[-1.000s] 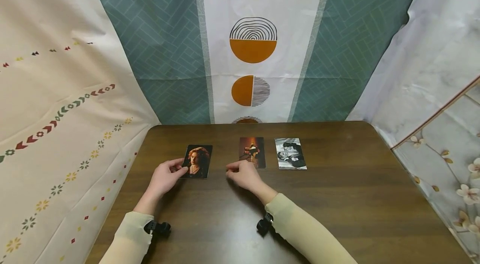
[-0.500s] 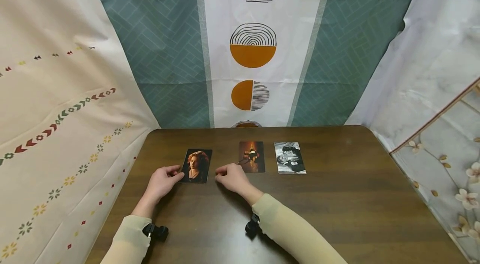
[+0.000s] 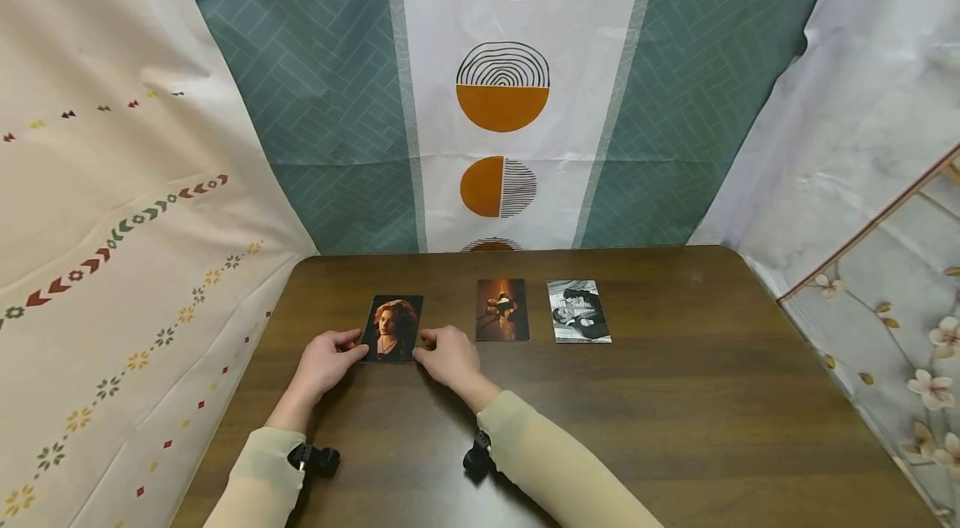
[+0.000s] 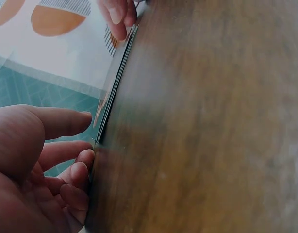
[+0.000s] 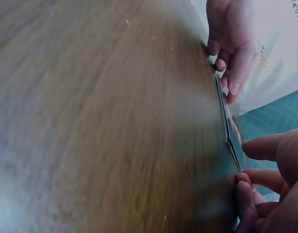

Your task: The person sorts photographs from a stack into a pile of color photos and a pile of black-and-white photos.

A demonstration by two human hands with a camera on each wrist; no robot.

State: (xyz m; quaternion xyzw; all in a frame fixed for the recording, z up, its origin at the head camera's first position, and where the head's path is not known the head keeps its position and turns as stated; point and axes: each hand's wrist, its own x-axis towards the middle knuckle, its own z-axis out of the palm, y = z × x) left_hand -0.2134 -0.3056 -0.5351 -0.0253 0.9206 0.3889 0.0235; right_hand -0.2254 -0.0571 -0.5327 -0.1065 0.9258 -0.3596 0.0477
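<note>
A small stack of photo cards, its top one a dark portrait with reddish hair, lies on the table's left half. My left hand holds its left edge between thumb and fingers. At the lower right edge, my right hand pinches the stack with thumb and forefinger. Seen edge-on in the left wrist view, the stack shows thin layers. In the right wrist view, the layers of the stack part slightly near my right fingertips.
Right of the stack lies a dark photo card with a glowing orange scene. A black-and-white photo card lies beyond it. The brown wooden table meets a patterned cloth at the back, with more cloth at both sides.
My right hand has moved left, from in front of the middle card to the right edge of the portrait stack. My left hand has shifted slightly left at the stack's left edge.
</note>
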